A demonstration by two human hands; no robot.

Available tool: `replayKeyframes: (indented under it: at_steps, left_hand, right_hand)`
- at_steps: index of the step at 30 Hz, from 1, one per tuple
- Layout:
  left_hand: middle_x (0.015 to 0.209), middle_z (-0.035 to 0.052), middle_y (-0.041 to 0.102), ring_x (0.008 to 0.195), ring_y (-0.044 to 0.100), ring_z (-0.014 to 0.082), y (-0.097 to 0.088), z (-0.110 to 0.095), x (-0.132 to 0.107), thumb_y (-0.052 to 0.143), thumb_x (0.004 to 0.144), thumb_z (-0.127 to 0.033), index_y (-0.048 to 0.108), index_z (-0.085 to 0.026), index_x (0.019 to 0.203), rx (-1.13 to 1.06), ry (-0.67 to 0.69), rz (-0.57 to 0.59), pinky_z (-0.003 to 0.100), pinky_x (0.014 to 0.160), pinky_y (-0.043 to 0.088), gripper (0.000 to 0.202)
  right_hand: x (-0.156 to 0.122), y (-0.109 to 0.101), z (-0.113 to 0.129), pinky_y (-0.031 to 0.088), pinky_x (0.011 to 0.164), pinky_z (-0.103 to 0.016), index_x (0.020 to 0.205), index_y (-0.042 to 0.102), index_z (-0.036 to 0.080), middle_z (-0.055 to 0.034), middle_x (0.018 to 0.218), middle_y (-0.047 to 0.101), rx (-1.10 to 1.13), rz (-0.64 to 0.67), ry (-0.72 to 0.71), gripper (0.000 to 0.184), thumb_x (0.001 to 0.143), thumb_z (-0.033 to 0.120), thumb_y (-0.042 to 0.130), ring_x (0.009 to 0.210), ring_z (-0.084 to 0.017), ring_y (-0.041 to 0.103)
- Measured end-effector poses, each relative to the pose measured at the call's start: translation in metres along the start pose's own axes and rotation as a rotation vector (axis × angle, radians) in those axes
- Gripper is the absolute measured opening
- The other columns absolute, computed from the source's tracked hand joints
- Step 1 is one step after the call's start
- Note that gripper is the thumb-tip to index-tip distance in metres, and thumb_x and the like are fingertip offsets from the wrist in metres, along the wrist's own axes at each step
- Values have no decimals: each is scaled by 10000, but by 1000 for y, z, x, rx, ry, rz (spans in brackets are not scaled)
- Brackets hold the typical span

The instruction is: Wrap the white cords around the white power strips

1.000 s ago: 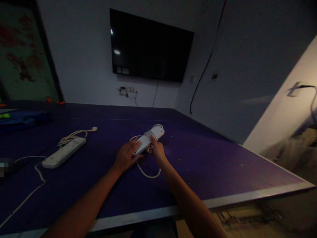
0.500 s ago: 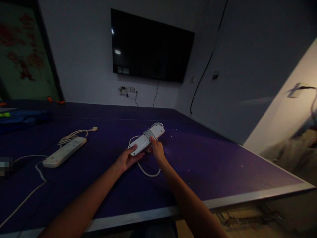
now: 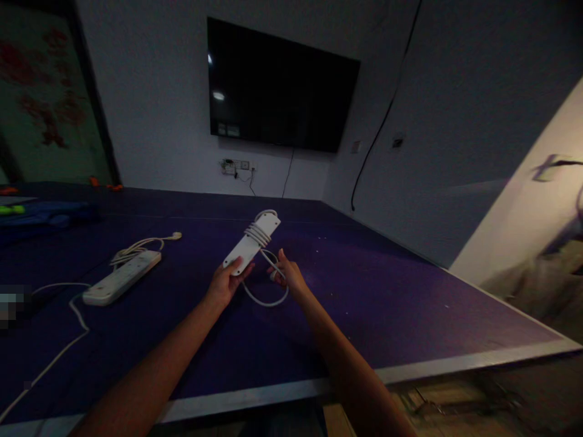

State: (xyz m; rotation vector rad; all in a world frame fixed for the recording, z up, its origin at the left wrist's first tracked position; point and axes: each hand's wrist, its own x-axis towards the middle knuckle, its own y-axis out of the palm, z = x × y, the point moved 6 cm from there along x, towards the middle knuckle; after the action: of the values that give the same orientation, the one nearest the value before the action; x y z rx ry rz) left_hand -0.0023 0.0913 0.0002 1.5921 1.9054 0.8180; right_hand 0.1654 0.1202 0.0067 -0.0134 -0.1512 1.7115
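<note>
My left hand point(image 3: 224, 284) grips the near end of a white power strip point(image 3: 245, 250), thumb on top and fingers beneath. The strip is tilted, its far end pointing up and right, with screw holes showing on its upward face. Several turns of its pale cable point(image 3: 258, 235) wrap the strip's far half. To the right, my right hand point(image 3: 289, 274) is closed on the loose part of that cable, apart from the strip. A small pale piece shows at these fingers; I cannot tell if it is the plug. A slack loop hangs below between both hands.
A second white power strip point(image 3: 122, 280) lies on the purple table point(image 3: 401, 303) at left, its cord bundled behind it and its plug point(image 3: 177, 236) beyond. Dark blue cloth point(image 3: 59, 212) lies at far left. A television point(image 3: 282, 85) hangs on the wall.
The strip has moved left and its far end has swung up. My right hand has come off the wound turns and now holds the loose cable to the right of the strip.
</note>
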Motion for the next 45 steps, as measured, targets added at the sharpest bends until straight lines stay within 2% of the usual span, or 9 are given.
replayKeyframes:
  at_steps: [3,5,10,15,19,24,31,38,45]
  left_hand:
    - [808,84,699,722,683,186,-7,-8,6,614,729,-13,638,-81,866,-29,33,-59,299,636,606,155]
    - [802,86,696,715,681,188,-10,-8,8,630,718,-17,636,-80,860,-8,37,-59,289,606,603,155]
    - [812,65,698,698,674,181,-9,-4,7,732,627,-58,637,-95,840,72,86,-16,294,613,593,236]
    - [807,40,694,675,665,170,-8,-3,7,845,482,-199,632,-109,838,215,185,29,310,684,567,424]
    - [855,46,695,742,658,179,-10,-7,6,835,494,-324,642,-116,964,433,312,23,324,754,535,549]
    - [936,85,696,842,649,221,-7,-14,0,770,570,-430,645,-122,1006,790,516,40,356,799,514,548]
    - [1032,104,689,927,644,239,4,-20,-11,663,699,-462,630,-145,1074,1048,735,121,368,849,500,492]
    - [1067,114,682,940,651,237,5,-15,-16,602,782,-406,604,-152,1150,1206,862,209,359,835,511,447]
    - [1218,126,608,1087,588,246,2,-9,-16,527,821,-253,530,-173,1259,1373,1066,330,412,942,467,445]
  right_hand:
    - [4,2,-4,189,367,-205,642,643,125,52,358,364,-37,-12,-2,667,725,747,417,320,-52,290]
    - [6,1,-4,204,387,-208,626,651,124,51,367,375,-88,-39,-58,616,710,709,478,336,-52,299]
    - [7,-12,2,241,430,-214,634,684,124,38,387,408,-194,-197,-226,541,753,608,474,379,-75,364]
    - [1,-17,9,265,446,-214,623,686,133,14,426,483,-275,-271,-297,467,788,512,468,411,-90,414]
    - [-6,-16,16,292,460,-210,582,667,148,-11,473,572,-367,-289,-331,380,764,451,527,447,-106,490]
    - [-6,-16,13,312,447,-203,578,651,152,-11,468,582,-342,-268,-282,298,734,383,548,435,-111,511]
    - [-3,-10,8,253,421,-195,537,598,149,38,423,486,-144,-191,-198,219,660,329,581,409,-72,414]
    - [-8,5,3,151,401,-211,558,553,151,92,376,352,195,-29,80,108,593,239,604,361,-35,258]
    - [-13,8,3,134,380,-207,543,457,178,96,377,335,241,-26,160,213,623,259,637,349,-33,243]
